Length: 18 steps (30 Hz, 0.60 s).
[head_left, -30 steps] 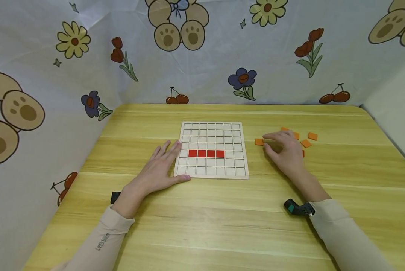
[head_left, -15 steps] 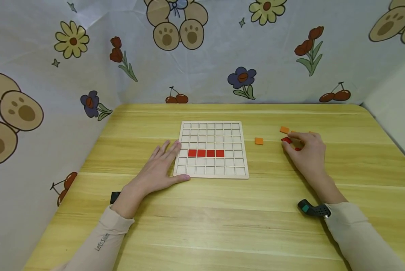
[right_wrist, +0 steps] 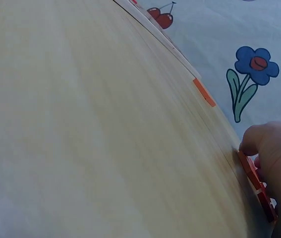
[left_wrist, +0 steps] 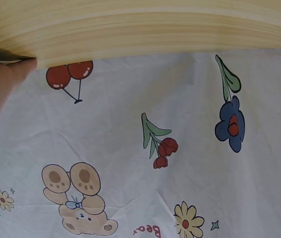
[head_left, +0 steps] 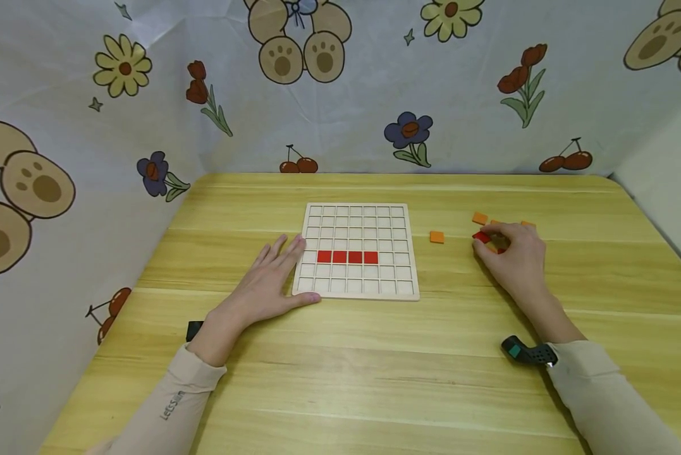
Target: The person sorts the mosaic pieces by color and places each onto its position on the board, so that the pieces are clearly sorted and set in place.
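A pale square grid board (head_left: 354,227) lies on the table, with a row of several red square tiles (head_left: 355,257) set in its cells. My left hand (head_left: 266,287) rests spread at the board's left side, fingertips on its edge and thumb at the near left corner. To the right of the board, my right hand (head_left: 513,259) pinches a red tile (head_left: 480,237) between thumb and index finger, low over the table. Another red tile (head_left: 501,251) shows partly beneath that hand. The left wrist view shows just part of the left hand (left_wrist: 4,82).
One orange tile (head_left: 437,237) lies between the board and the right hand. More orange tiles (head_left: 479,218) lie around that hand, some partly covered by it. A patterned cloth (head_left: 351,107) hangs behind the wooden table (head_left: 363,379).
My right hand has moved right, away from the single orange tile, to the scattered tiles, and has its thumb and index finger on a red one. My left hand has stayed put.
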Tool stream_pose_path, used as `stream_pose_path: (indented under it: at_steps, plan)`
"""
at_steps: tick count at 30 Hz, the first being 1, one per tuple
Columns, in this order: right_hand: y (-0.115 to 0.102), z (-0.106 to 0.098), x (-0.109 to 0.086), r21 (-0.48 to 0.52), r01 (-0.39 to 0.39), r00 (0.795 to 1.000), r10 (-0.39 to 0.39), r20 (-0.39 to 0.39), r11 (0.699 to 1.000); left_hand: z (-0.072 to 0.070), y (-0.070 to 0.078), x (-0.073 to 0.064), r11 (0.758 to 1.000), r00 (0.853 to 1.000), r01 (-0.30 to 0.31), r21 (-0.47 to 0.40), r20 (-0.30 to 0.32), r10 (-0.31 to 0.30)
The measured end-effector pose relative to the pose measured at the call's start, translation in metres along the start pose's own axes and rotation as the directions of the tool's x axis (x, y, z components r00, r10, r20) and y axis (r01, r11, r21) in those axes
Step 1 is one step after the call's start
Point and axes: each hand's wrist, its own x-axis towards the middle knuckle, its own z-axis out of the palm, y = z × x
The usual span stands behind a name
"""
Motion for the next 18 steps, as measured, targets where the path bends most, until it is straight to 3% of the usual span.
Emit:
stream_pose_path:
  at_steps: [18]
  plan:
    - [-0.0044, -0.0002, -0.0001, 0.043, 0.013, 1.0, -0.014, 0.023, 0.999, 0.0, 0.0, 0.0006, 1.0, 1.0, 0.002, -0.006, 0.006, -0.002]
